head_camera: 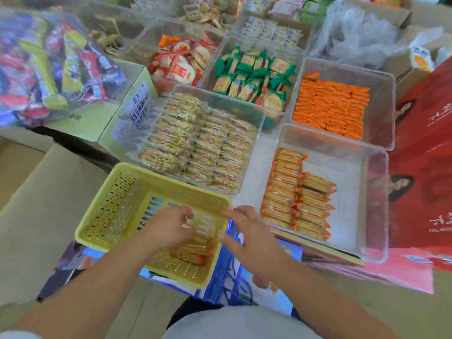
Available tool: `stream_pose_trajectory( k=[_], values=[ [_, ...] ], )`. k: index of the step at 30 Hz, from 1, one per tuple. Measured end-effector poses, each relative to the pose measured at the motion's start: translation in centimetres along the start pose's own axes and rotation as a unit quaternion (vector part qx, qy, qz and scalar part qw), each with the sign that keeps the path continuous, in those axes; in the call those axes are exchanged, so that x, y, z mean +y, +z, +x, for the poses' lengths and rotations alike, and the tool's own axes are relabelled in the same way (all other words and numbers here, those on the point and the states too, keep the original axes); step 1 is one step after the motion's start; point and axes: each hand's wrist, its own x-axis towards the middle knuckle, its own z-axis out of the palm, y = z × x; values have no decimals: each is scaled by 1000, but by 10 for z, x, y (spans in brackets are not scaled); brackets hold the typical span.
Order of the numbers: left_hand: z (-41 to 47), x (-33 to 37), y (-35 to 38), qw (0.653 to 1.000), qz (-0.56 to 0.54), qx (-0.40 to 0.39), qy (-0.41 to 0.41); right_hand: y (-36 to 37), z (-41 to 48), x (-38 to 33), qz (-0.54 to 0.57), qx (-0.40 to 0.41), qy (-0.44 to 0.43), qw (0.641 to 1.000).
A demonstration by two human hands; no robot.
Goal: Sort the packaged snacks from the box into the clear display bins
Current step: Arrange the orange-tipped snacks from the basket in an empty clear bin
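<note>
1. Cardboard cartons and plastic bags ring a crowded tabletop (253, 172), which is packed with clear bins of wrapped snacks.
2. Nearest the person sits a yellow basket (97, 216) of slotted plastic. A few cracker packets (193, 252) with orange ends lie in its near right corner.
3. The left hand (168, 228) is down inside the basket, right over those packets, with its fingers curled. Blur hides whether they have closed on a packet, so I cannot tell.
4. The right hand (247, 233) hovers at the basket's right rim, fingers stretched and apart, with nothing plainly in its grip.
5. The matching bin (367, 192) stands just right of the basket. The same orange-ended packets are stacked (293, 199) along its left side, and the right side is bare.
6. Other bins farther back hold bright orange packets (330, 108), green-wrapped crackers (254, 77) and pale packets (200, 145) in tight rows.
7. I judge the packets light, with slick, crinkly film, and the crackers inside brittle.
8. The long sides look like the best place to hold a packet, thumb against fingers and flat, rather than by the crimped ends, which would let it swing.
9. A hard squeeze or a drop could crack the contents, so each is best laid down against the existing stack.
</note>
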Motion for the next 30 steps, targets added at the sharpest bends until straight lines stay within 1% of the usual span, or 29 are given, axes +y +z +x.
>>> stream_pose_trajectory(
  k=[1,3,6,7,9,12,14,17,19,26,30],
  values=[
    [6,-1,1,997,59,-36,19,10,-3,-6,22,-12,22,999],
    [14,-2,6,981,149,-104,60,28,-9,-13,48,-13,58,997],
    [19,-3,19,956,207,-190,87,46,-20,-21,89,11,110,990],
    [20,-4,24,948,230,-198,96,50,-23,-23,96,21,128,987],
    [21,-7,31,936,280,-187,105,56,-27,-28,101,35,159,982],
    [27,-10,36,927,316,-177,96,60,-28,-37,111,53,193,973],
    [32,-13,37,932,299,-181,95,61,-28,-43,120,61,200,971],
    [37,-21,38,951,209,-209,90,59,-27,-45,121,66,202,970],
    [40,-26,40,958,162,-225,75,59,-27,-45,119,64,198,971],
    [47,-28,41,953,142,-263,50,66,-30,-44,141,84,200,966],
    [48,-29,45,955,130,-263,46,66,-30,-45,159,89,212,960]
  ],
)
